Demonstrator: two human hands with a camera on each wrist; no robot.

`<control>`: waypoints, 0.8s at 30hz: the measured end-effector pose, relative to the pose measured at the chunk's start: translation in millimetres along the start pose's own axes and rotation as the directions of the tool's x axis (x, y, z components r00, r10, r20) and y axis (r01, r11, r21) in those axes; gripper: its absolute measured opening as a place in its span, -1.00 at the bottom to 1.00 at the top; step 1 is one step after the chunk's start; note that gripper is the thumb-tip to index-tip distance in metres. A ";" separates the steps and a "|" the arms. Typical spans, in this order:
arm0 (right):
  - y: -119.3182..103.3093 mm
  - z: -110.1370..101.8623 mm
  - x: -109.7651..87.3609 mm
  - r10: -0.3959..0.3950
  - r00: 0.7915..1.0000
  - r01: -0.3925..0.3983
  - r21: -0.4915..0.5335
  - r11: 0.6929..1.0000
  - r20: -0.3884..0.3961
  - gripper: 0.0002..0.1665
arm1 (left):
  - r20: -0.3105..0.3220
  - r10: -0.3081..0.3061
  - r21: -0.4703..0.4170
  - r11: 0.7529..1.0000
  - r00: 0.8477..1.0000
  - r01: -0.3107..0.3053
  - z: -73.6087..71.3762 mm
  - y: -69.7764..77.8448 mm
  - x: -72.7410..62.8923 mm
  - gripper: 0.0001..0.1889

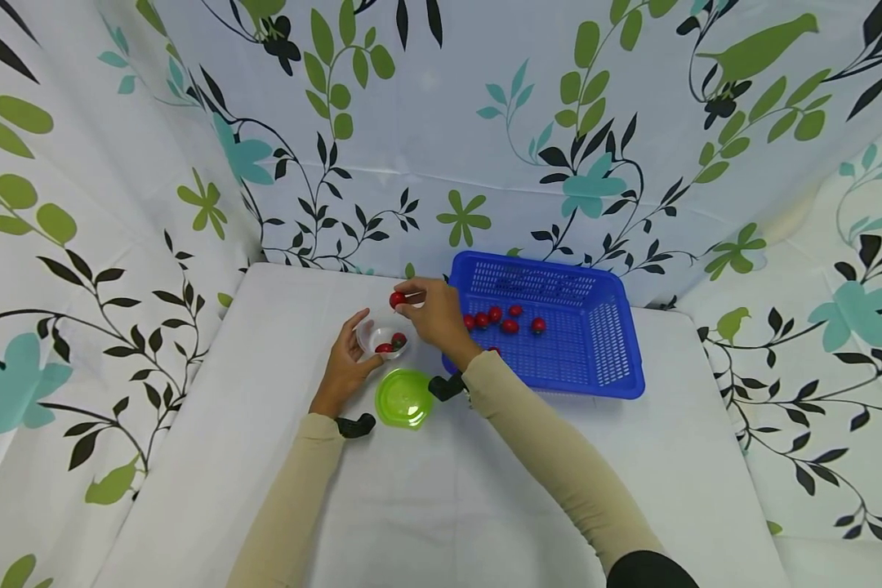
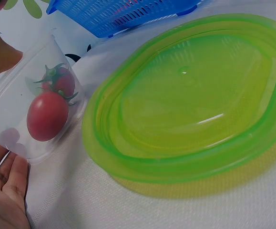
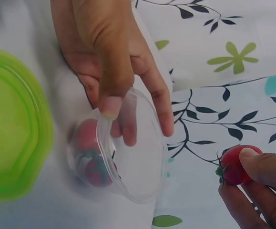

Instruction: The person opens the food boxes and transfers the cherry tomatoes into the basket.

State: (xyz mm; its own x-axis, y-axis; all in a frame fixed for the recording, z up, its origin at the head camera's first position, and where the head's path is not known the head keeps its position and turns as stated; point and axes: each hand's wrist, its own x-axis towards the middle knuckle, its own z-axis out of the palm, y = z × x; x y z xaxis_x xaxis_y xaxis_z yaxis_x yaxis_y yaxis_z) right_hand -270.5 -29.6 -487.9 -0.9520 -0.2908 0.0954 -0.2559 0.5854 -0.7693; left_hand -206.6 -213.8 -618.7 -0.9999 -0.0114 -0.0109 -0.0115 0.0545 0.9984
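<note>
My left hand [image 1: 347, 367] grips a small clear plastic cup [image 3: 135, 157] by its rim, thumb on the near side and fingers around the far side. Two red cherry tomatoes [image 2: 47, 117] with green stems lie inside the cup, which tilts in the wrist views. Between thumb and fingers, my right hand [image 1: 432, 312] pinches another cherry tomato [image 3: 238, 164], close over the cup's rim. A translucent green lid [image 1: 403, 398] lies on the table just nearer than the cup.
A blue plastic basket [image 1: 595, 359] stands to the right, with several cherry tomatoes [image 1: 510, 326] in its left part. White cloth covers the table [image 1: 412, 506]. A leaf-patterned curtain [image 1: 412, 122] hangs behind and at both sides.
</note>
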 end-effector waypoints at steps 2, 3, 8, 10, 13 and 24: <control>1.6 -4.7 0.0 -0.007 1.000 0.008 0.010 1.000 -0.010 -0.65 | -0.004 0.008 -0.001 1.000 1.000 -0.008 0.5 -2.2 -0.3 -0.01; 2.3 -7.0 0.1 -0.005 1.000 0.005 0.015 1.000 -0.014 -0.65 | -0.005 0.010 0.002 1.000 1.000 -0.010 0.5 -3.1 -0.1 -0.01; 6.5 -19.8 -0.5 0.026 0.999 -0.025 0.040 0.999 -0.032 -0.63 | -0.014 0.015 0.028 0.999 1.000 -0.015 1.1 -4.5 0.3 -0.02; 8.6 -25.4 -0.9 0.034 0.999 -0.032 0.052 0.998 -0.041 -0.62 | -0.017 0.017 0.043 0.999 1.000 -0.016 1.6 -4.0 0.4 -0.02; 12.6 -33.6 -1.5 0.041 0.998 -0.037 0.062 0.997 -0.054 -0.63 | -0.021 0.018 0.054 0.998 1.000 -0.017 2.1 -2.8 0.0 -0.02; 37.1 -57.9 -5.2 0.033 0.996 -0.028 0.069 0.997 -0.081 -0.64 | -0.013 0.019 0.031 0.999 1.000 -0.018 1.0 -3.9 -0.6 -0.02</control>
State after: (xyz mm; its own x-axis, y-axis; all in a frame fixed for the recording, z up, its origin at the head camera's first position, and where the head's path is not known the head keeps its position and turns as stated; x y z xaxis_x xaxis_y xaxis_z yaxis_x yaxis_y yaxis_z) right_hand -284.8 37.5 -480.3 -0.9704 -0.2092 0.1203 -0.2172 0.5396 -0.8135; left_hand -206.0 -213.0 -622.6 -0.9997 -0.0234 0.0086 0.0066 0.0860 0.9963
